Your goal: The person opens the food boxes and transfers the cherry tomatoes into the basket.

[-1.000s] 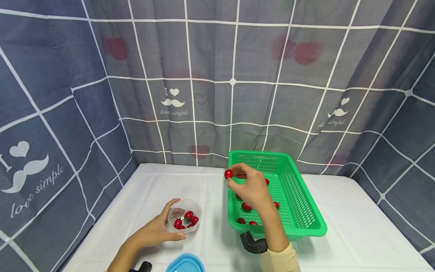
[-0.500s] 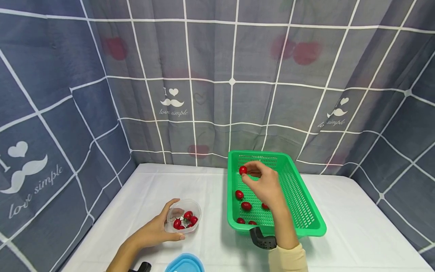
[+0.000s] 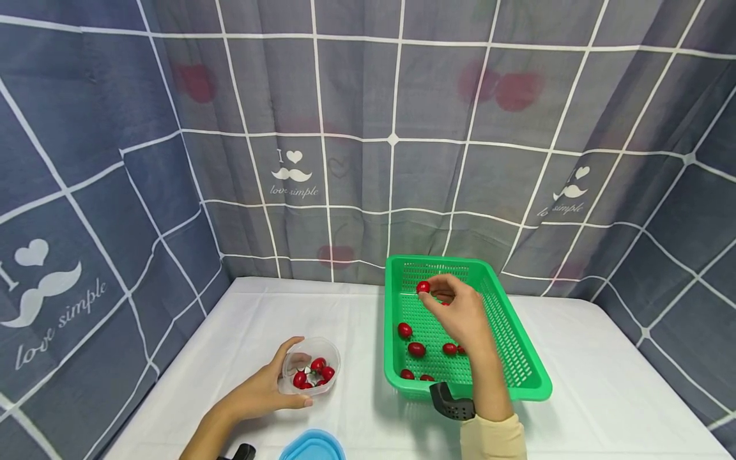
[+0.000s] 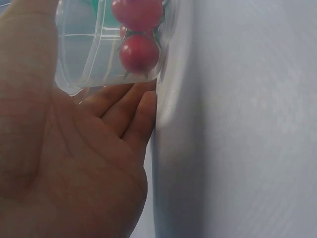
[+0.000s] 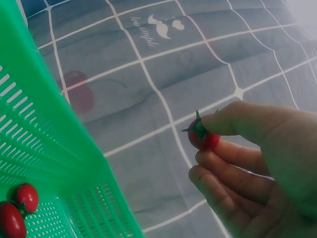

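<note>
My left hand [image 3: 259,391] grips a clear plastic container [image 3: 328,343] on the white tabletop, thumb on the near side and fingers round the far side. Several cherry tomatoes [image 4: 139,53] lie inside it. Over the green basket [image 3: 520,338], my right hand [image 3: 462,314] pinches one cherry tomato [image 3: 423,287] between thumb and fingertips. The right wrist view shows that tomato's green stem cap [image 5: 199,128] turned toward the thumb. Below, several loose cherry tomatoes [image 3: 416,349] rest on the basket floor; the right hand and forearm cover part of it.
A blue lid [image 3: 313,446] lies at the near edge of view, below the container. White cloth [image 3: 356,319] covers the table. Dark checked curtains [image 3: 356,166] hang behind and at both sides. The basket's raised rim [image 3: 391,377] stands between the two hands.
My right hand has moved right with the pinched tomato, from the basket's left rim to over its inside. My left hand and the container have stayed in place.
</note>
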Tool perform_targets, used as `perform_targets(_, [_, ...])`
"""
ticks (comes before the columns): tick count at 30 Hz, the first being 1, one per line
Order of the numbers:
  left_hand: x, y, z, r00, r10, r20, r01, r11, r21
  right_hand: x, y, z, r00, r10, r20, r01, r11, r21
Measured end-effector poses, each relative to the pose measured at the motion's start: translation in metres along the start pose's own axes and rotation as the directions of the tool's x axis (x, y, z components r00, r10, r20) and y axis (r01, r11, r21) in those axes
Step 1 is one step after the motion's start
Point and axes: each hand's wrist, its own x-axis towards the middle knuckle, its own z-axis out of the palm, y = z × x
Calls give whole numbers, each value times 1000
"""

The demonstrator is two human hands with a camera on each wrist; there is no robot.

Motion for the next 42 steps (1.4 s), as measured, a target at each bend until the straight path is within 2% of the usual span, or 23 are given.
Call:
perform_targets(8, [0, 0, 0, 1000, 3, -1, -3, 1000, 5, 1, 3, -4, 1000, 19, -4, -19, 1000, -15])
perform_targets(24, [0, 0, 0, 1000, -2, -4, 2, 1000, 5, 0, 0, -1, 1000, 0, 13, 1, 999, -43])
perform_targets(42, [0, -2, 0, 1000, 9, 2, -9, 1000, -4, -7, -19, 31, 990, -31, 136, 38, 998, -51])
